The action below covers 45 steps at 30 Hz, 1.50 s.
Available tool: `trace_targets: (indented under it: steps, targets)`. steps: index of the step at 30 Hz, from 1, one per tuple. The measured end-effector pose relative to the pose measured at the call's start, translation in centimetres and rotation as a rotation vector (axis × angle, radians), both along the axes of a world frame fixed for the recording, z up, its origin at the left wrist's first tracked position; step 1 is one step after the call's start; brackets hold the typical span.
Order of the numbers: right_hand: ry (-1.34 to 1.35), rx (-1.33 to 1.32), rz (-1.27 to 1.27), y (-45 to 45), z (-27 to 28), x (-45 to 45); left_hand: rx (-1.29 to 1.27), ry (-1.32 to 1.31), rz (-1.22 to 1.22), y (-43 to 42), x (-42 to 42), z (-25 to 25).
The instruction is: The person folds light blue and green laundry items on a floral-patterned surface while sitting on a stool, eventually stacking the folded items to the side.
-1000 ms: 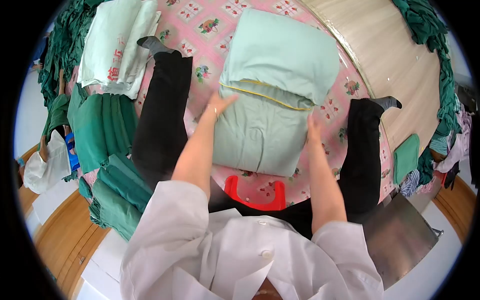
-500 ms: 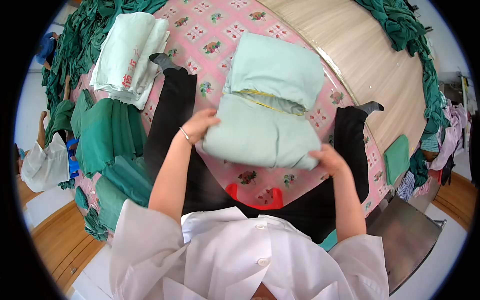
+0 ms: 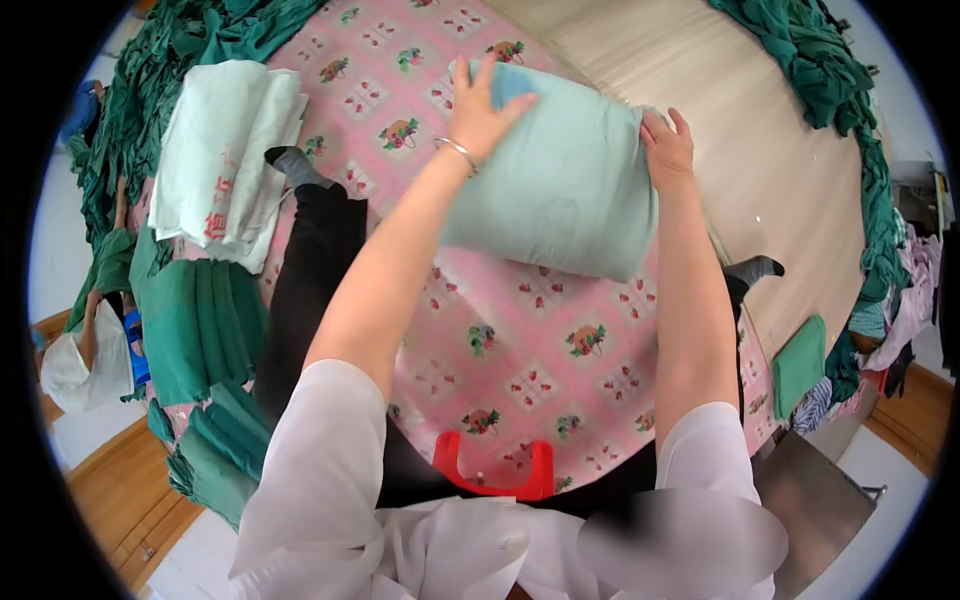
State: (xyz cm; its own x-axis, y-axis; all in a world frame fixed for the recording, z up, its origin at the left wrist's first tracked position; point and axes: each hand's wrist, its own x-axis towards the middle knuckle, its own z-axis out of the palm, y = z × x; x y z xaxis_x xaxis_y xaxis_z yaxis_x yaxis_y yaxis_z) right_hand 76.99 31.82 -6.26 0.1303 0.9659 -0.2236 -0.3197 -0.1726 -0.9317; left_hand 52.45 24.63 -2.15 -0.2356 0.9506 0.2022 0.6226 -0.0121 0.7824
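Observation:
A thick pale green folded cloth bundle (image 3: 560, 180) lies on the pink printed sheet, some way in front of my body. My left hand (image 3: 485, 115) rests at its far left corner, fingers spread over the top. At the far right corner is my right hand (image 3: 668, 150), its fingers apart and touching the bundle's side. No yellow edging shows on the bundle now. A red U-shaped plastic piece (image 3: 495, 485) lies close to my lap, between my legs.
White folded cloth with red lettering (image 3: 225, 170) sits at the left, above stacked dark green cloths (image 3: 200, 325). Green fabric (image 3: 800, 60) hangs along the right edge of the wooden board (image 3: 790, 200). A small green folded cloth (image 3: 798, 365) lies at right.
The bundle's two parts, with yellow edging between them, have become one thick fold. It lies farther from my body. Both hands have moved from its near end to its far corners.

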Motion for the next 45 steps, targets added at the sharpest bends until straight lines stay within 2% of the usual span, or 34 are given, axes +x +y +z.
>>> trace_targets:
  steps: [2,3,4,6,7,9,10,11,12,13,14,15,17,18,19,21,22,23,24,25,26,27,30,32,33,36,37,39,43,45]
  targets:
    - [-0.849,0.127,0.187,0.8,-3.0,-1.1,-0.297,0.501,0.112,1.3,0.8,-3.1]
    - [-1.222,0.218,0.156,0.6,-4.9,-1.7,-0.319,0.498,0.106,2.0,0.5,-5.3]
    - [-1.224,0.195,0.169,0.9,-6.9,-1.9,-0.344,0.454,0.108,2.8,0.0,-7.7]
    - [-1.493,0.157,0.215,1.8,-10.1,-2.1,-0.391,0.408,0.102,4.4,-1.0,-11.7]
    - [-1.615,0.172,0.181,2.4,-11.2,-2.2,-0.321,0.317,0.111,5.3,-1.6,-12.8]
    - [-1.512,0.148,0.247,3.8,-12.2,-1.3,-0.265,0.226,0.121,4.8,-2.5,-14.2]
    - [-1.409,0.159,0.28,5.2,-12.4,-0.2,-0.267,0.11,0.245,4.8,-3.1,-14.3]
    - [-1.155,0.16,0.27,5.0,-12.6,0.9,-0.267,-0.007,0.367,4.8,-3.7,-14.2]
    - [-1.08,0.122,0.157,3.9,-11.1,1.0,-0.256,-0.009,0.375,4.4,-4.1,-13.8]
    - [-0.997,0.089,0.052,2.2,-9.3,1.0,-0.446,-0.075,0.322,3.6,-4.8,-13.4]
    - [-1.135,0.086,-0.006,0.8,-8.9,1.6,-0.633,-0.144,0.265,2.6,-5.3,-12.8]
    - [-1.269,0.079,-0.064,-0.7,-9.5,2.9,-0.623,-0.142,0.282,1.3,-5.6,-12.4]
    - [-0.982,0.01,0.111,-4.6,-11.4,5.4,-0.797,-0.37,0.173,-1.5,-5.5,-11.5]
    - [-0.971,0.026,0.124,-7.4,-11.7,7.1,-0.805,-0.429,0.174,-3.1,-5.2,-11.4]
    - [-0.794,-0.127,0.177,-10.2,-11.8,8.5,-0.802,-0.485,0.185,-4.9,-4.9,-11.1]
    - [-0.403,-0.394,0.338,-12.6,-11.3,7.0,-0.858,-0.786,0.048,-9.2,-4.5,-9.6]
    - [-0.26,-0.502,0.405,-14.3,-10.5,6.1,-0.875,-0.569,0.173,-11.6,-3.9,-9.8]
    - [-0.169,-0.561,0.449,-15.8,-9.3,5.2,-0.8,-0.672,0.163,-14.3,-3.4,-9.3]
    - [-0.125,-0.604,0.477,-17.5,-8.1,5.0,-0.648,-0.618,0.16,-16.7,-2.3,-7.3]
    - [-0.102,-0.633,0.51,-19.0,-6.7,4.5,-0.79,-0.771,0.148,-19.0,-2.4,-3.9]
    - [-0.098,-0.656,0.531,-20.5,-4.9,4.3,-0.853,-0.845,0.138,-21.1,-2.1,-6.8]
    - [-0.095,-0.663,0.539,-21.9,-3.3,4.3,-0.747,-1.006,0.082,-23.1,-1.4,-3.4]
    - [-0.109,-0.621,0.586,-24.8,2.4,3.5,-0.6,-0.896,0.005,-27.4,-1.4,0.4]
    - [-0.109,-0.56,0.631,-26.5,6.4,3.0,-0.414,-0.812,-0.053,-30.4,-1.7,4.6]
    - [-0.119,-0.53,0.651,-27.2,8.3,2.6,-0.302,-0.858,-0.036,-31.6,-2.2,6.1]
    - [-0.16,-0.411,0.736,-30.4,14.3,0.4,-0.311,-0.572,0.125,-36.8,-3.7,16.5]
    - [-0.174,-0.373,0.771,-31.5,16.3,-0.6,-0.306,-0.507,0.171,-38.6,-4.1,18.4]
    - [-0.199,-0.296,0.834,-33.8,20.1,-2.9,-0.028,-0.448,0.251,-41.6,-5.1,18.9]
    - [-0.219,-0.133,0.982,-38.2,27.0,-8.2,0.232,-0.519,0.383,-52.5,-8.2,25.9]
    - [-0.207,-0.029,1.087,-40.4,30.2,-11.5,0.402,-0.341,0.697,-58.4,-9.2,27.3]
